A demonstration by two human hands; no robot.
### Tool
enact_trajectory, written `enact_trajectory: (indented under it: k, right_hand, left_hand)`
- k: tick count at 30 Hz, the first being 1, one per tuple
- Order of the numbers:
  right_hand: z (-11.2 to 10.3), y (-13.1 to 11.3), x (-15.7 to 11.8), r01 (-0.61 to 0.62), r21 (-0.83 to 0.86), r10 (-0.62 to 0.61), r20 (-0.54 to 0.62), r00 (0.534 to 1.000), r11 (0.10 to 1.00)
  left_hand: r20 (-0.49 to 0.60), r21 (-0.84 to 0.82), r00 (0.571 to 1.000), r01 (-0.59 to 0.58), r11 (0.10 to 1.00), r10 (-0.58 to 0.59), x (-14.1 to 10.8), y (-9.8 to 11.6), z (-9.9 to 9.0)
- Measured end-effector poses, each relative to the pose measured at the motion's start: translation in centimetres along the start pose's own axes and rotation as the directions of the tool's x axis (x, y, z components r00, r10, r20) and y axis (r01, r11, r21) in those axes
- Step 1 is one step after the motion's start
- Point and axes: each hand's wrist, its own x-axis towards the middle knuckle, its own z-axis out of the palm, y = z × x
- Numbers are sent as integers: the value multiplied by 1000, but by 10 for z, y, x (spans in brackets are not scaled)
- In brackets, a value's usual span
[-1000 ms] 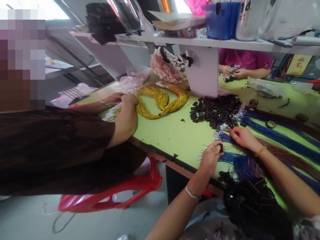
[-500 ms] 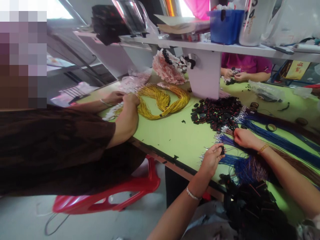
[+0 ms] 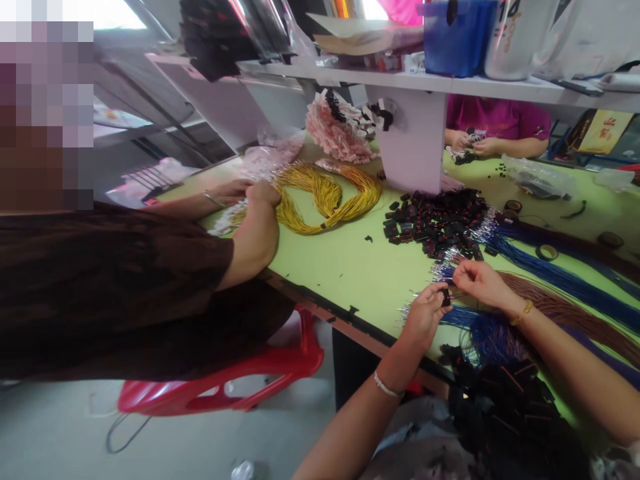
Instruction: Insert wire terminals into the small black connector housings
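Note:
My left hand (image 3: 424, 315) is closed around a small black connector housing (image 3: 447, 297), pinched between thumb and fingers above the table's near edge. Just right of it and a little higher, my right hand (image 3: 481, 285) pinches what appears to be a thin wire, its end pointing toward the housing. Bundles of blue wires (image 3: 463, 318) and brown wires (image 3: 560, 300) with silver terminals run under and beside my hands. Beyond them lies a pile of black connector housings (image 3: 433, 223). More black housings (image 3: 505, 413) are heaped close to my body.
At left a co-worker's arm (image 3: 255, 233) reaches over a yellow wire bundle (image 3: 350, 207). Another person in a pink shirt (image 3: 500, 120) works across the table. A shelf (image 3: 350, 77) spans above, held by a panel (image 3: 413, 150). A red stool (image 3: 225, 380) stands below left.
My right hand has moved left and come closer to the housing, its fingers now pinched near it. My left hand stays nearly in place with the housing. The camera view has shifted slightly.

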Motion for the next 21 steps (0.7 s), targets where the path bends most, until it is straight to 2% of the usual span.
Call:
enact_trajectory:
  k: [4, 8, 21]
  right_hand:
    - [9, 5, -16, -78, 25, 78, 2, 997, 997]
    - [16, 11, -26, -76, -31, 75, -11, 997, 997]
    - [20, 10, -27, -71, -85, 67, -50, 997, 994]
  left_hand:
    - [-12, -22, 1000, 8, 1000, -8, 0, 0, 0]
    - [2, -26, 1000, 15, 1000, -15, -1, 2, 1]
    - [41, -13, 999, 19, 1000, -19, -3, 5, 0]
